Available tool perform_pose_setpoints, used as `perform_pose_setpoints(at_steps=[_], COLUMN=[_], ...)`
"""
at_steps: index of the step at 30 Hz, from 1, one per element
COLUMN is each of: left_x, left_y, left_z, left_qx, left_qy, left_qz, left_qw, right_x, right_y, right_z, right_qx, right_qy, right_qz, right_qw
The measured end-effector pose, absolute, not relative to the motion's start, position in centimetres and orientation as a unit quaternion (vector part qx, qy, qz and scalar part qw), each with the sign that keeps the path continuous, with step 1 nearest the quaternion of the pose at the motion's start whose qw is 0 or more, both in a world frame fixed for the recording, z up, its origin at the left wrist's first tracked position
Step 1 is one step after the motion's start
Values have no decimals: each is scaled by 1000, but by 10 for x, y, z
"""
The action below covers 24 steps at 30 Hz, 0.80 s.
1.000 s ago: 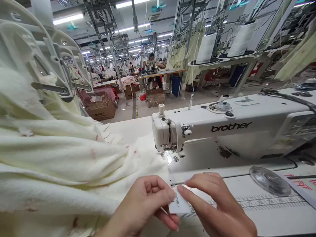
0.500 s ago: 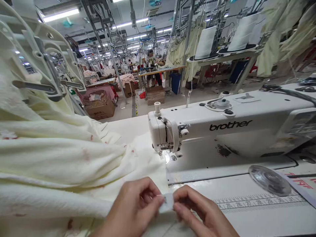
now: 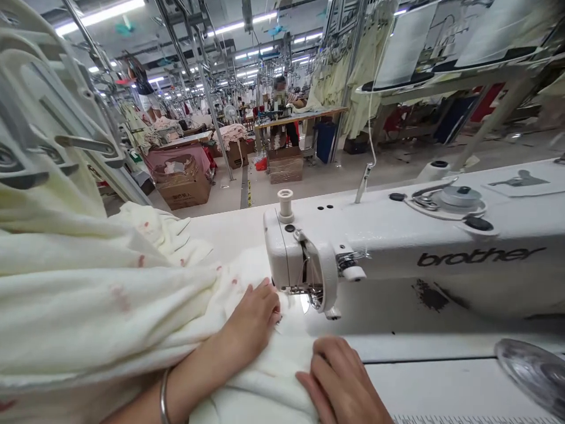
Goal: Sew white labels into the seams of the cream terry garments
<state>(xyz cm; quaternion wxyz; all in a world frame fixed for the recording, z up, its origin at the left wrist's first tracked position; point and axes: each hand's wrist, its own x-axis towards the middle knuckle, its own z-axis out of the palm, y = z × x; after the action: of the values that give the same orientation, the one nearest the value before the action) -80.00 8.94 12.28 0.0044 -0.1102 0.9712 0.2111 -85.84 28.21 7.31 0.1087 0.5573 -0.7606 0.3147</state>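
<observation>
Cream plush fabric [image 3: 110, 306] with small reddish marks drapes over the left side and runs to the sewing machine [image 3: 295, 253]. My left hand [image 3: 253, 315] lies on it just left of the needle area, fingers curled and pressed together. A bit of the small white label [image 3: 278, 320] with dark print shows at its fingertips; the rest is hidden. Nearer the front, my right hand [image 3: 342, 377] is closed on the fabric's right edge, thumb and fingers pinching it. The needle and presser foot are mostly hidden behind the machine head.
Grey clamp arms [image 3: 83, 144] hold fabric at the upper left. A clear round dish [image 3: 536, 374] stands at the right, near a printed ruler [image 3: 432, 419]. Thread cones [image 3: 404, 44] stand behind the machine. A person [image 3: 285, 97] sits at a far table.
My left hand has moved forward to the needle area with the label, which both hands held before. My right hand has let go of the label and taken the fabric edge. The view has moved closer.
</observation>
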Motion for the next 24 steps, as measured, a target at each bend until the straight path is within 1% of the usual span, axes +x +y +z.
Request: perform_pose_setpoints(at_steps=[3, 5, 7, 9, 11, 16, 24], left_x=[-794, -792, -791, -792, -794, -799, -803], left_y=[93, 100, 107, 113, 114, 110, 109], left_z=[131, 138, 140, 137, 130, 115, 123], left_qx=[-109, -145, -215, -280, -318, -337, -325], left_qy=[958, 928, 877, 814, 770, 768, 784], left_qz=[260, 331, 425, 509, 550, 540, 522], left_qw=[-57, -95, -60, 15, 59, 66, 87], right_x=[-860, -860, -860, -860, -860, -860, -856], right_y=[277, 278, 282, 285, 286, 287, 286], right_z=[72, 69, 66, 65, 64, 66, 71], right_qx=[535, 524, 516, 522, 540, 553, 545], right_qy=[-776, -783, -784, -778, -768, -762, -767], right_qz=[314, 313, 313, 305, 289, 287, 292], right_qw=[114, 121, 143, 171, 186, 179, 172])
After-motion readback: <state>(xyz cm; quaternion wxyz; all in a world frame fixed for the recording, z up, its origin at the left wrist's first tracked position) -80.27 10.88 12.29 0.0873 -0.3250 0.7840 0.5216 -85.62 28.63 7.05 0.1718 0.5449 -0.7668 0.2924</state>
